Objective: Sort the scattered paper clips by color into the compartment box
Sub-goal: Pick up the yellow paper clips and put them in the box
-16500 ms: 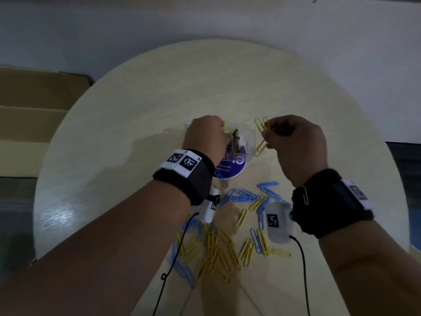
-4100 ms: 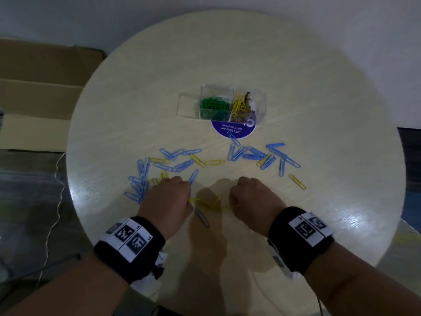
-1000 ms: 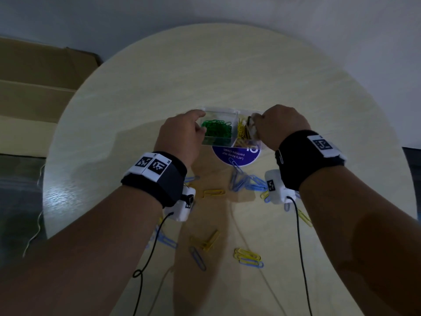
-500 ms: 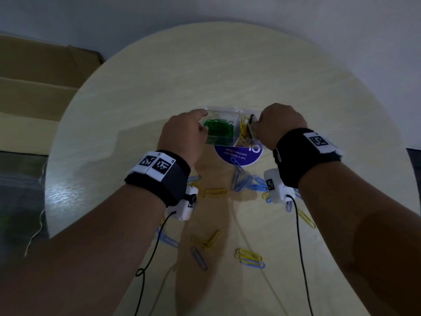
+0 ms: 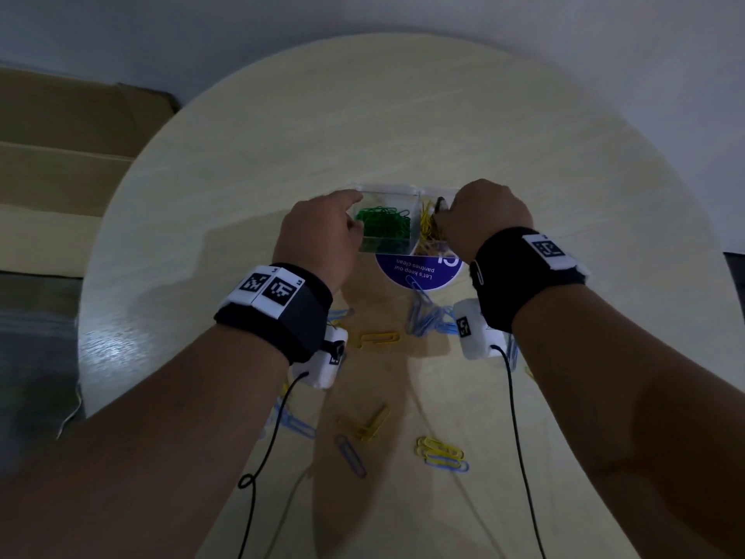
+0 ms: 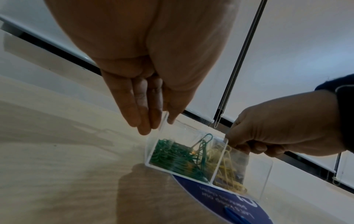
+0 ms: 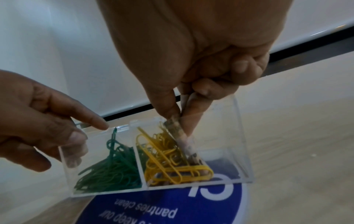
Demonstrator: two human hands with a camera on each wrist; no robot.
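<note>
Paper clips [image 5: 427, 316], mostly blue, lie loose on the table [image 5: 403, 115] nearer than the clear compartment box [image 7: 226, 136], behind both wrists, as the left grip [image 5: 318, 232] pinches its left wall and the right grip [image 5: 483, 215] pinches a brownish roll [image 7: 179, 133] leaning in the yellow compartment.

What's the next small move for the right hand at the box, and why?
Probably lift the small roll straight up out of the yellow clips: the right hand pinches it, it is no clip, and the left hand holds the box wall. Blue clips lie unsorted on the table.
</note>
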